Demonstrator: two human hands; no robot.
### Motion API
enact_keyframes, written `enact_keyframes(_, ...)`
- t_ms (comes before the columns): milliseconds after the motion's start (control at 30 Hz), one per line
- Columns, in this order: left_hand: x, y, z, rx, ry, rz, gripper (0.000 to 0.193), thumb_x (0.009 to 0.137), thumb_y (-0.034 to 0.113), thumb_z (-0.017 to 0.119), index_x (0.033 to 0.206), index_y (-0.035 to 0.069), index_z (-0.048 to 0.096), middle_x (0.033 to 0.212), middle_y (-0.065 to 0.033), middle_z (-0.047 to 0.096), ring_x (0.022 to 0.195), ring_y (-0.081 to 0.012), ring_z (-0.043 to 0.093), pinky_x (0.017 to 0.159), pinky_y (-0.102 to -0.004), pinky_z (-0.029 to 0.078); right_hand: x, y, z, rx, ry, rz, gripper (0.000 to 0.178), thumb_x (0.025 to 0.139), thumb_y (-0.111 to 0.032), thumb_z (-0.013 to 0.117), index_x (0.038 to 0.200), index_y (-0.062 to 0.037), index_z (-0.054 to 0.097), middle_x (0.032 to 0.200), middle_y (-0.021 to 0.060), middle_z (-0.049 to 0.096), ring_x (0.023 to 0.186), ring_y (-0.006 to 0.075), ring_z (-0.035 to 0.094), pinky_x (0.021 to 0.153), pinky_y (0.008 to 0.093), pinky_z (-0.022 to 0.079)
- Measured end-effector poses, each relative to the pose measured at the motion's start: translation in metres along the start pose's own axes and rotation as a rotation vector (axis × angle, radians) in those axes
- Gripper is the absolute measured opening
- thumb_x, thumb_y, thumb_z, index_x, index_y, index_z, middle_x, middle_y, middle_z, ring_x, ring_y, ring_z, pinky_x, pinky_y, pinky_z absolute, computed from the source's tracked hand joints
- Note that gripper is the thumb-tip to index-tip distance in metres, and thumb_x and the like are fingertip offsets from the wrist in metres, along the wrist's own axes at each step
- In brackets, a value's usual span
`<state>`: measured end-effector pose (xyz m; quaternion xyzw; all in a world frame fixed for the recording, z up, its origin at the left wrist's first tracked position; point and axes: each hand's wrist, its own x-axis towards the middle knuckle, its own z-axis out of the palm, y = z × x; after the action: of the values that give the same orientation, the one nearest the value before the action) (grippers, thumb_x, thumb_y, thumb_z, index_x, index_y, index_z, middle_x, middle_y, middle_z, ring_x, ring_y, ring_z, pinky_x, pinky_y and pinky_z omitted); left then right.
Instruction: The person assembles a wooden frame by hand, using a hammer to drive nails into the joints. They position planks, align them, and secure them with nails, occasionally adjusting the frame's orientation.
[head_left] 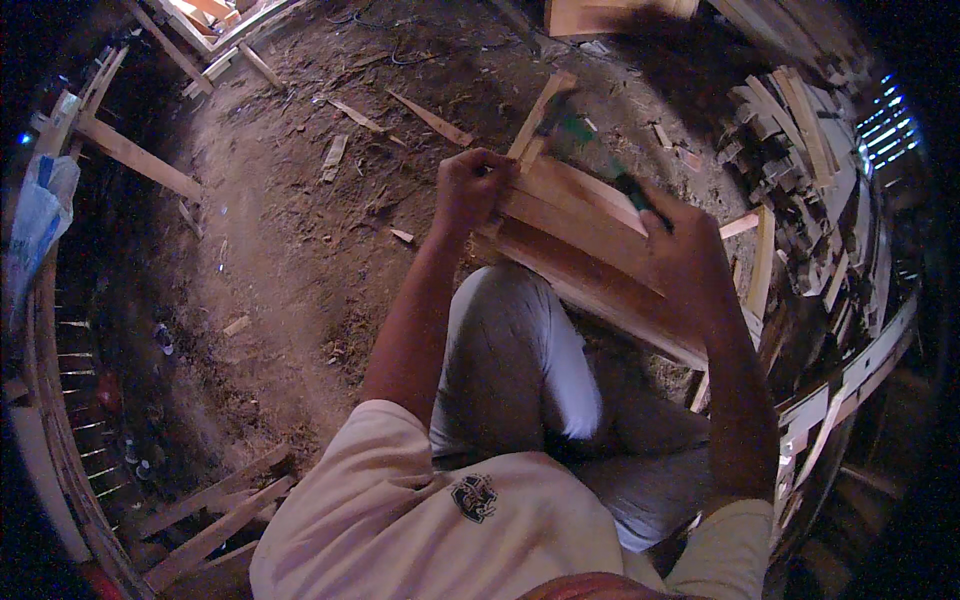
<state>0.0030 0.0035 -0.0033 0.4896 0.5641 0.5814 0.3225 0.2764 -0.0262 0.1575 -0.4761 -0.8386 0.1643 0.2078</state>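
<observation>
In front of my bent knee lies a wooden box-like frame of boards (585, 225), its long side slanting down to the right. My left hand (470, 190) is closed at the frame's far left corner, against the lower end of a narrow wooden strip (545, 105) that sticks out away from me. What its fingers pinch is hidden. Above the frame's right part, my right hand (690, 240) grips the dark handle of a green hammer (628, 188). Motion smears the hammer's head, which is near the strip.
Wood offcuts (430, 118) and shavings litter the dirt floor (290, 230). Stacked timber pieces (790, 150) rise at the right. More boards (215, 525) lie at the lower left. A blue plastic bag (42, 215) hangs at the left edge. Another wooden piece (615, 15) is at the top.
</observation>
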Motion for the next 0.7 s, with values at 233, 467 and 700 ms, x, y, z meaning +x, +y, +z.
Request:
enact_keyframes(233,-0.002,0.034,0.002,0.455,0.139,0.376,0.045,0.082,0.019,0.080,0.121,0.004,0.067,0.116,-0.0164,0.068,0.109,-0.0292,0.063,0.093,-0.0414,0.051,-0.062,0.017,-0.027,0.139,0.136,0.395,0.044,0.100,-0.010,0.056,0.144,-0.0051,0.056,0.069,-0.0016,0.048,0.060,0.0070,0.043,0.055,0.0256,0.039)
enact_keyframes(467,-0.037,0.078,0.070,0.666,-0.318,0.561,0.081,0.081,0.058,0.070,0.130,-0.005,0.057,0.129,-0.0199,0.060,0.126,-0.0383,0.053,0.115,-0.0473,0.034,-0.079,0.008,-0.054,0.107,0.046,0.615,0.043,0.099,-0.010,0.055,0.142,-0.0010,0.056,0.078,0.0054,0.062,0.066,0.0105,0.052,0.062,0.0283,0.048)
enact_keyframes(700,-0.051,0.065,0.074,0.938,-0.555,0.617,0.114,0.060,0.077,0.074,0.131,-0.009,0.055,0.130,-0.0221,0.058,0.125,-0.0383,0.053,0.115,-0.0478,0.034,-0.042,0.005,-0.028,0.190,-0.013,0.433,0.047,0.098,-0.004,0.054,0.145,-0.0051,0.056,0.070,-0.0029,0.047,0.064,0.0048,0.042,0.057,0.0229,0.036)
